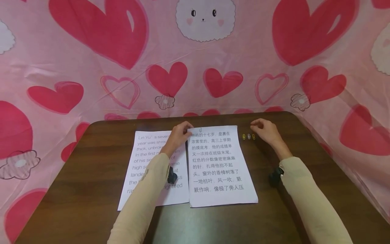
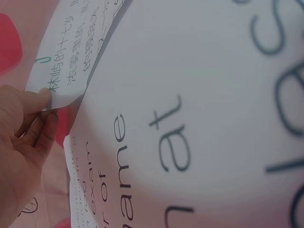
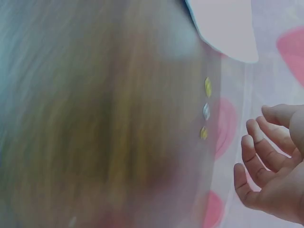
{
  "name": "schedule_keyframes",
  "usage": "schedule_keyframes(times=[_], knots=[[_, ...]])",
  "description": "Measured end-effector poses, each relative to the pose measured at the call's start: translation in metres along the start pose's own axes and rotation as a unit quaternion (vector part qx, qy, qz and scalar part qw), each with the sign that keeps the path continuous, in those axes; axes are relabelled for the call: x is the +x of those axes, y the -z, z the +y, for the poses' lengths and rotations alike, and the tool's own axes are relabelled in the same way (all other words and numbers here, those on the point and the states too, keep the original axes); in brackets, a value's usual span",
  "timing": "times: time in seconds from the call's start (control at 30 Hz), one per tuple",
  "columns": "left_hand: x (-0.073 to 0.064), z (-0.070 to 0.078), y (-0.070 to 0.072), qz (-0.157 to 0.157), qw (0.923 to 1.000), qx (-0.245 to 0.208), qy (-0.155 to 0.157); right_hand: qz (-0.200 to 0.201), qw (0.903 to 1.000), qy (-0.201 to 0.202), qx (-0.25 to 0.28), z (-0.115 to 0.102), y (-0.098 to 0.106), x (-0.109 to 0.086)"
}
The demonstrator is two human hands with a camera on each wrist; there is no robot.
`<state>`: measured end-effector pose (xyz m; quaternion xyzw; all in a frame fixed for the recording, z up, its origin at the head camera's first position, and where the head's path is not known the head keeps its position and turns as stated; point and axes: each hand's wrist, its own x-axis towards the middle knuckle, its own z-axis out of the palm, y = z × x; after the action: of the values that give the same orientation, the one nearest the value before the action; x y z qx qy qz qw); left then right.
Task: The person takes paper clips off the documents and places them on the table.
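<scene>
My left hand (image 1: 178,135) pinches the upper left corner of a printed sheet of Chinese text (image 1: 217,162) between thumb and fingers. A green paper clip (image 2: 42,60) sits on that sheet's top edge, close to the pinched corner. Partly covered by my left forearm, a page of English text (image 1: 141,152) lies to the left. My right hand (image 1: 266,132) hovers at the right, its fingers loosely bent and holding nothing. Just left of it, two yellow paper clips (image 1: 243,137) and a white paper clip (image 1: 248,136) lie in a row on the table.
Both pages lie side by side on a dark brown wooden table (image 1: 76,169). A pink cloth with red hearts (image 1: 167,78) hangs behind it and along its sides. Dark wrist cameras (image 1: 172,175) are strapped over beige sleeves.
</scene>
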<state>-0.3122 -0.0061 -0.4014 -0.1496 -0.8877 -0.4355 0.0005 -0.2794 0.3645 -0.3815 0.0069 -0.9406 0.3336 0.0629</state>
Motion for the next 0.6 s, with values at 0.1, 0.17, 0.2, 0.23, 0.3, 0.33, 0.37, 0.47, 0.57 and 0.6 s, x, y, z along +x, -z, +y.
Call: schedule_keyframes(times=[0.1, 0.17, 0.2, 0.23, 0.3, 0.33, 0.37, 0.47, 0.57, 0.6], knots=[[0.000, 0.000, 0.000, 0.001, 1.0000, -0.001, 0.000, 0.011, 0.9997, 0.010, 0.021, -0.016, -0.004, 0.001], [0.000, 0.000, 0.001, 0.001, 1.0000, -0.001, 0.000, 0.015, 0.9991, 0.019, 0.034, -0.026, -0.007, 0.002], [0.000, 0.000, 0.001, 0.001, 1.0000, 0.000, 0.000, 0.016, 0.9989, 0.024, 0.037, -0.031, -0.008, 0.003], [0.000, 0.000, 0.001, 0.002, 1.0000, 0.000, 0.000, 0.016, 0.9986, 0.029, 0.042, -0.035, -0.010, 0.004], [0.000, -0.001, 0.001, 0.003, 1.0000, 0.001, 0.002, 0.017, 0.9980, 0.037, 0.048, -0.042, -0.012, 0.006], [0.000, -0.001, 0.001, 0.004, 1.0000, 0.001, 0.002, 0.018, 0.9977, 0.040, 0.052, -0.046, -0.014, 0.007], [0.000, -0.001, 0.001, 0.004, 1.0000, 0.001, 0.003, 0.020, 0.9974, 0.042, 0.055, -0.049, -0.015, 0.008], [0.000, -0.002, 0.001, 0.004, 1.0000, 0.001, 0.006, 0.025, 0.9962, 0.054, 0.064, -0.060, -0.020, 0.013], [0.001, -0.003, 0.001, 0.004, 1.0000, 0.000, 0.005, 0.024, 0.9948, 0.072, 0.067, -0.072, -0.025, 0.018], [0.001, -0.003, 0.000, 0.005, 1.0000, 0.000, 0.003, 0.022, 0.9944, 0.078, 0.068, -0.075, -0.028, 0.019]])
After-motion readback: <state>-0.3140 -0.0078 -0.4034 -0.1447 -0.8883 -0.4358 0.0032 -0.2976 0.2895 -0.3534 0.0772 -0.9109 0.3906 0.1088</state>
